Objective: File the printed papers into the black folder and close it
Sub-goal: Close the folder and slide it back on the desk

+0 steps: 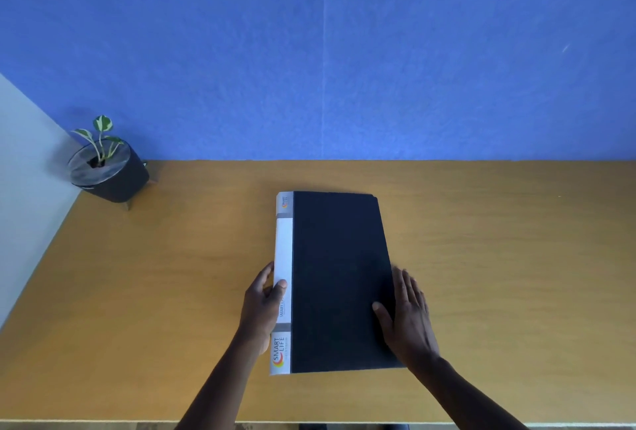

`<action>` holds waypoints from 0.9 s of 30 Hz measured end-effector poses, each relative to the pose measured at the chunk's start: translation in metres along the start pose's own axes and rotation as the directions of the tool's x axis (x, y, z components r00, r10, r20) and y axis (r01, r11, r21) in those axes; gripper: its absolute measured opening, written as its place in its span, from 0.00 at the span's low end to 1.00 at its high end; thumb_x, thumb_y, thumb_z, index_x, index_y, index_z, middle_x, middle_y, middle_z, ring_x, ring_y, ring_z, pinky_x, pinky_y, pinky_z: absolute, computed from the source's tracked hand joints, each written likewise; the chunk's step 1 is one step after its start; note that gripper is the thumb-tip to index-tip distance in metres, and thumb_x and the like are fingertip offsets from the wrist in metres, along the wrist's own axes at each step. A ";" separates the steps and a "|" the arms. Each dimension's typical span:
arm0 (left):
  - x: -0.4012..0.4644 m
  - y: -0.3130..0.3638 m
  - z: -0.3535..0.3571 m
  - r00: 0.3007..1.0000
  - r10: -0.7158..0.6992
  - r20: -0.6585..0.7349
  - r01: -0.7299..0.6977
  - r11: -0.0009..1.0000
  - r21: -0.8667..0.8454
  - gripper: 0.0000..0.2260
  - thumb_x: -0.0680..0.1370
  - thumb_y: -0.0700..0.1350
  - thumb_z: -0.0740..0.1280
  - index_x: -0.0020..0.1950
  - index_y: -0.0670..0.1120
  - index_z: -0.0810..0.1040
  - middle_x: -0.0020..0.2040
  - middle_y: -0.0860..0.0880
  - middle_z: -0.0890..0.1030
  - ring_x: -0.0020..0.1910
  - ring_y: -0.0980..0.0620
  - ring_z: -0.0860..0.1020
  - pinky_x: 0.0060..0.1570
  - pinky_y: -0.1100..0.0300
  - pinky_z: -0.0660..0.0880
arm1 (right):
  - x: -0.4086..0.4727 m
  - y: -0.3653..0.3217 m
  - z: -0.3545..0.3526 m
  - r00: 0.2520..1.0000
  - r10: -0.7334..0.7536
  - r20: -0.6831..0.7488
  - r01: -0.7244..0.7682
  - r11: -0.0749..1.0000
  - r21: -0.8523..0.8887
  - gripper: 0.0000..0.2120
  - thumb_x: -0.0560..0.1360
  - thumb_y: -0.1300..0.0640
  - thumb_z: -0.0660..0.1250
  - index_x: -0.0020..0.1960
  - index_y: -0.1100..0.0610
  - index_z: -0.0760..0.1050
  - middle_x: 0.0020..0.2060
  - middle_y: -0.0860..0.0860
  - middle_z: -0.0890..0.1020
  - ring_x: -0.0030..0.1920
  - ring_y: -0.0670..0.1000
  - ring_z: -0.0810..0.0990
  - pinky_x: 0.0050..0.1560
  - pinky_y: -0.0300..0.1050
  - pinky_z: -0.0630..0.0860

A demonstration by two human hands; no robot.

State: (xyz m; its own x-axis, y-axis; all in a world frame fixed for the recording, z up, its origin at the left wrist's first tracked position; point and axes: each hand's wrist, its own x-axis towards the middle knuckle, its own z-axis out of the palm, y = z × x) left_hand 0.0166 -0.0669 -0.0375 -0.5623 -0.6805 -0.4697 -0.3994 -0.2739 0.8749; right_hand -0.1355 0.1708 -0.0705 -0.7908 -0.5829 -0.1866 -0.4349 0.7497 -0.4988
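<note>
Left hand (263, 305): gripping the white spine (284, 257), thumb on top.
Right hand (407, 316): fingers spread, pressed flat on the cover's right edge.
Black folder (339, 278): closed, flat mid-table, nearer the front edge.
Table (499, 275): wooden.
Potted plant (108, 168): far left corner.

A potted plant (107, 168) stands at the wooden desk's (172, 275) far left corner, against a blue wall (344, 51).

Single head-worn wide-angle view, looking forward and steeply down, close over wooden desk (144, 292), facing blue wall (378, 51)
</note>
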 end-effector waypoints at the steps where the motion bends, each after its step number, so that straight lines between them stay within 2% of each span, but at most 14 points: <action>1: 0.003 0.000 -0.005 1.000 -0.012 -0.009 0.011 1.000 -0.028 0.19 0.81 0.41 0.66 0.71 0.52 0.72 0.56 0.55 0.84 0.52 0.55 0.84 0.52 0.58 0.79 | 0.003 -0.008 -0.001 1.000 -0.011 -0.011 0.011 1.000 0.016 0.39 0.78 0.36 0.49 0.82 0.53 0.42 0.81 0.54 0.55 0.80 0.55 0.52 0.79 0.55 0.54; 4: 0.011 0.000 -0.020 0.999 -0.036 -0.028 0.034 0.997 -0.064 0.20 0.81 0.42 0.66 0.74 0.49 0.71 0.57 0.52 0.85 0.57 0.47 0.83 0.62 0.44 0.77 | 0.010 -0.028 -0.003 0.998 -0.041 -0.040 0.043 0.996 0.073 0.38 0.79 0.39 0.55 0.81 0.55 0.45 0.76 0.54 0.67 0.73 0.57 0.66 0.73 0.55 0.65; 6: 0.014 0.005 -0.029 1.000 -0.007 -0.026 0.006 0.998 -0.064 0.18 0.82 0.42 0.65 0.72 0.50 0.73 0.58 0.52 0.84 0.57 0.47 0.83 0.62 0.44 0.77 | 0.017 -0.039 -0.003 0.999 -0.033 -0.039 0.038 0.991 0.125 0.38 0.80 0.43 0.60 0.81 0.55 0.46 0.73 0.54 0.71 0.68 0.58 0.71 0.68 0.55 0.70; 9: 0.020 0.011 -0.043 1.000 0.011 -0.021 -0.012 0.998 -0.069 0.15 0.82 0.41 0.64 0.66 0.56 0.75 0.56 0.52 0.85 0.54 0.48 0.84 0.57 0.48 0.80 | 0.029 -0.054 -0.004 0.999 0.038 -0.010 -0.035 0.972 0.232 0.39 0.78 0.47 0.66 0.81 0.53 0.48 0.67 0.53 0.76 0.64 0.57 0.75 0.60 0.53 0.74; 11: 0.021 0.011 -0.051 1.000 0.024 -0.003 -0.024 0.999 -0.044 0.15 0.83 0.41 0.63 0.67 0.56 0.75 0.55 0.52 0.86 0.52 0.47 0.85 0.52 0.49 0.81 | 0.034 -0.060 -0.006 0.996 0.088 0.035 -0.094 0.951 0.296 0.41 0.77 0.48 0.69 0.81 0.51 0.48 0.60 0.51 0.79 0.60 0.54 0.77 0.55 0.48 0.75; 13: 0.020 0.010 -0.060 1.000 0.029 -0.003 -0.030 0.999 -0.017 0.17 0.82 0.43 0.64 0.71 0.54 0.73 0.57 0.51 0.85 0.52 0.47 0.85 0.51 0.48 0.81 | 0.038 -0.065 -0.006 0.991 0.107 0.077 -0.126 0.935 0.332 0.42 0.76 0.49 0.71 0.80 0.49 0.49 0.57 0.50 0.80 0.57 0.52 0.78 0.52 0.46 0.76; 17: 0.055 0.010 -0.091 0.999 0.004 -0.042 -0.004 1.000 0.017 0.19 0.82 0.45 0.65 0.72 0.52 0.70 0.52 0.50 0.86 0.50 0.44 0.85 0.52 0.43 0.81 | 0.066 -0.091 0.010 0.988 0.105 0.117 -0.136 0.945 0.297 0.43 0.74 0.49 0.72 0.80 0.48 0.50 0.56 0.49 0.79 0.56 0.52 0.77 0.56 0.54 0.78; 21: 0.058 0.012 -0.091 0.996 -0.007 -0.087 0.012 0.998 0.055 0.17 0.82 0.45 0.65 0.70 0.50 0.71 0.46 0.51 0.87 0.47 0.42 0.85 0.48 0.42 0.81 | 0.078 -0.100 0.011 0.989 0.108 0.104 -0.131 0.962 0.241 0.41 0.75 0.50 0.72 0.80 0.48 0.52 0.58 0.51 0.79 0.59 0.54 0.76 0.63 0.59 0.72; 25: 0.061 0.012 -0.093 0.994 0.001 -0.106 0.012 0.993 0.121 0.16 0.82 0.44 0.64 0.70 0.49 0.70 0.50 0.51 0.85 0.45 0.47 0.85 0.42 0.50 0.82 | 0.084 -0.110 0.014 0.989 0.086 0.118 -0.100 0.987 0.124 0.39 0.77 0.48 0.68 0.80 0.48 0.51 0.62 0.49 0.79 0.62 0.53 0.73 0.64 0.54 0.63; 27: 0.070 0.015 -0.094 0.993 0.028 -0.119 -0.004 0.980 0.199 0.16 0.83 0.45 0.63 0.71 0.50 0.69 0.54 0.50 0.84 0.47 0.48 0.84 0.44 0.51 0.81 | 0.092 -0.112 0.018 0.989 0.082 0.121 -0.095 0.990 0.104 0.38 0.77 0.47 0.67 0.80 0.48 0.51 0.63 0.48 0.78 0.62 0.53 0.72 0.63 0.54 0.62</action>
State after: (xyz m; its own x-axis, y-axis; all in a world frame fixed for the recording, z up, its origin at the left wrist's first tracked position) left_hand 0.0399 -0.1825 -0.0463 -0.4835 -0.7637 -0.4277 -0.5333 -0.1304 0.8358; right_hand -0.1515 0.0276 -0.0470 -0.7656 -0.5533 -0.3282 -0.3107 0.7647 -0.5645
